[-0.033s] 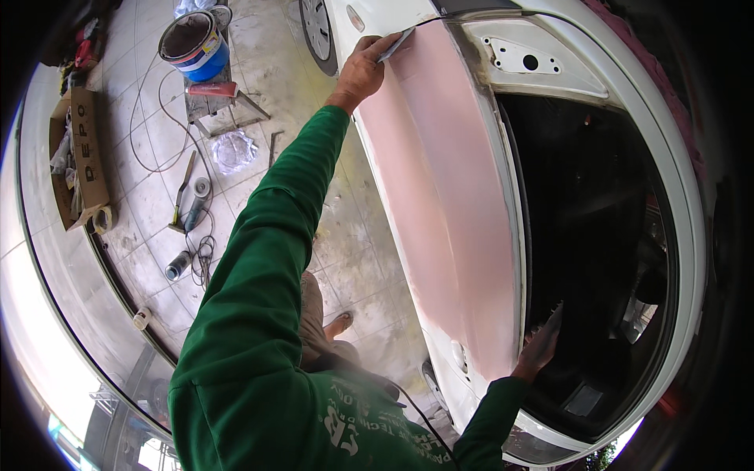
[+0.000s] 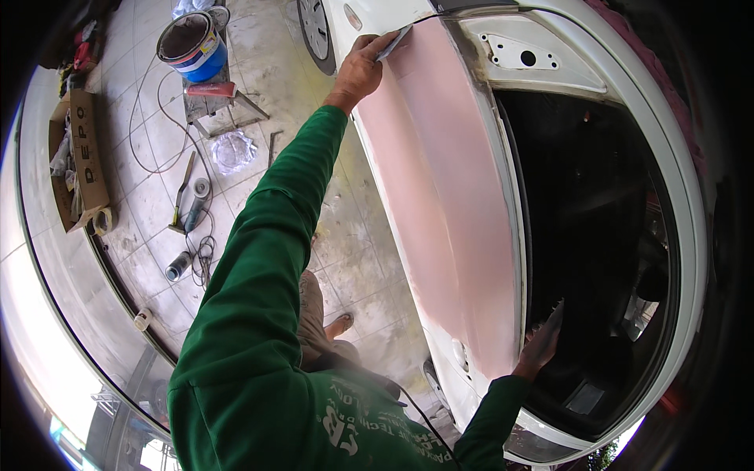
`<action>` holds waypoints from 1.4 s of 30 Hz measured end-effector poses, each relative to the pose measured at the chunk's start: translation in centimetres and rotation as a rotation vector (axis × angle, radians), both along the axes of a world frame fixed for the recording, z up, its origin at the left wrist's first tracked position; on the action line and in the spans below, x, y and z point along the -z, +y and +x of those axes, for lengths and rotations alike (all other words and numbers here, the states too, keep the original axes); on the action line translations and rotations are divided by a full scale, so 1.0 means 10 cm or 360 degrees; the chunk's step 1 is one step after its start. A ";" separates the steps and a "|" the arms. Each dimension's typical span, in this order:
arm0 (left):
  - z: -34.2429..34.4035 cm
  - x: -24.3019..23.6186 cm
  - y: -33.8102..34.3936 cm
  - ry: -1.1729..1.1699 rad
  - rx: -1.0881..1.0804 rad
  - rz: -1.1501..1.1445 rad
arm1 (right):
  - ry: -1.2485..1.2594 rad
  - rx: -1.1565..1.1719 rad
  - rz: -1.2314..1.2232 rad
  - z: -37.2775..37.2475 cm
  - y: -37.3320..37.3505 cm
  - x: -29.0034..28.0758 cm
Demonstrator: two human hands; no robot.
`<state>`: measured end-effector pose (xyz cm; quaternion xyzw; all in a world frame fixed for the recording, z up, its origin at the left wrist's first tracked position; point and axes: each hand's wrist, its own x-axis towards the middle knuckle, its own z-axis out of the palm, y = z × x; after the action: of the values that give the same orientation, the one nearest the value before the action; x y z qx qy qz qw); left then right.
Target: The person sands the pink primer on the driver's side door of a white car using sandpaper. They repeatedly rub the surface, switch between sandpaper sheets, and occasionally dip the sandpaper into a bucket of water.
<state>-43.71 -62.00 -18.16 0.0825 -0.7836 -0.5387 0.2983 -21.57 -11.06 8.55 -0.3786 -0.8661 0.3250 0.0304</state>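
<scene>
A car door [image 2: 440, 196] covered in smooth pale pink filler stretches away from me. At its far left corner, my left hand [image 2: 360, 77] is closed on a thin grey filler spreader [image 2: 394, 45], whose edge rests on or just over the door surface by the panel seam. My right hand [image 2: 537, 352] is at the near end, beside the dark window opening. Its fingers are closed round a flat, dark, blade-like spreader [image 2: 554, 322], tilted up, with rough bits along its tip. Shadow partly hides these fingers.
Left on the tiled floor stand a stool [image 2: 216, 110] with a blue bucket [image 2: 206, 63] and a red tube [image 2: 210, 89]. An angle grinder [image 2: 196, 206], a hammer-like tool [image 2: 182, 192], crumpled plastic [image 2: 233, 151] and cables lie nearer. A cardboard box [image 2: 88, 149] stands by the wall.
</scene>
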 end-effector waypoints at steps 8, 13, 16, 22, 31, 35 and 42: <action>0.67 -0.26 0.91 -0.0038 0.0088 0.0139 | 0.0570 -0.0259 -0.1304 0.41 1.25 0.25; 1.32 -0.46 1.71 -0.0033 0.0106 0.0150 | 0.0769 -0.0267 -0.1600 0.39 1.18 0.27; 1.74 -0.52 2.24 0.0014 0.0127 0.0111 | 0.0886 -0.0351 -0.1727 0.56 1.21 0.20; 2.63 -0.70 3.40 -0.0037 0.0159 0.0087 | 0.0835 -0.0493 -0.1984 1.68 1.84 0.13; 4.05 -0.97 5.21 -0.0097 0.0246 0.0034 | 0.0965 0.0150 -0.1786 4.12 3.00 0.15; 4.65 -1.03 5.94 -0.0091 0.0311 0.0022 | 0.1034 0.0421 -0.1577 4.98 3.20 0.16; 5.43 -1.12 6.73 -0.0159 0.0559 -0.0024 | 0.1201 0.0312 -0.1471 5.40 3.15 0.03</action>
<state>10.54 5.29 -6.91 -0.0311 -0.8038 -0.5719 0.1609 32.45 20.48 8.23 -0.2891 -0.5257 0.7752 0.1977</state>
